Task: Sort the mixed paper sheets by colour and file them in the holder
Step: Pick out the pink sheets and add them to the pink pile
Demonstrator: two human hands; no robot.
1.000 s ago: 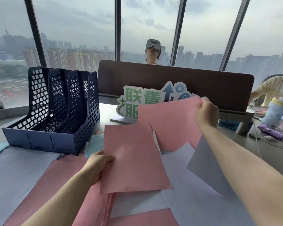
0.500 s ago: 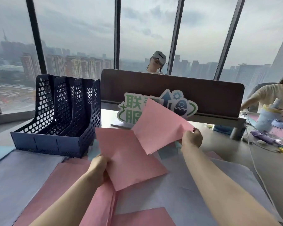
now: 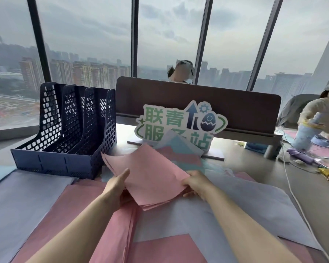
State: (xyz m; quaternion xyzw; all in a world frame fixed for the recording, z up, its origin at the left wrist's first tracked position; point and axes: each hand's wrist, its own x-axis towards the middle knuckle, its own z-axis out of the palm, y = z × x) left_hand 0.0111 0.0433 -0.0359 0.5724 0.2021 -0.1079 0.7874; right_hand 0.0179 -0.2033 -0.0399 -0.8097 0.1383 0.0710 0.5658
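Pink sheets [image 3: 150, 177], gathered into a small stack, sit at the centre of the view, held just above the desk by both hands. The left hand [image 3: 115, 186] grips the stack's edge at 9 o'clock, thumb on top and fingers underneath. The right hand [image 3: 196, 184] grips the opposite corner at 3 o'clock, fingers curled around the paper.

Sorting looks only partly done, and no filing shows yet. Many loose sheets lie across the desk [image 3: 321, 196]: pale lilac sheets [image 3: 245, 205] at 4 and 8 o'clock, more pink at 6 and 7 o'clock, and light blue sheets [image 3: 180, 145] at 12 o'clock, leaning against a green-lettered sign [image 3: 179, 122].

At 10 o'clock, just beside the stack, stands the dark blue mesh file holder [image 3: 68, 133] with three upright compartments. All three appear empty, as far as their open tops show.

Tall windows [image 3: 84, 44] behind show a hazy city. Another person [image 3: 323, 114] works at 2 o'clock.
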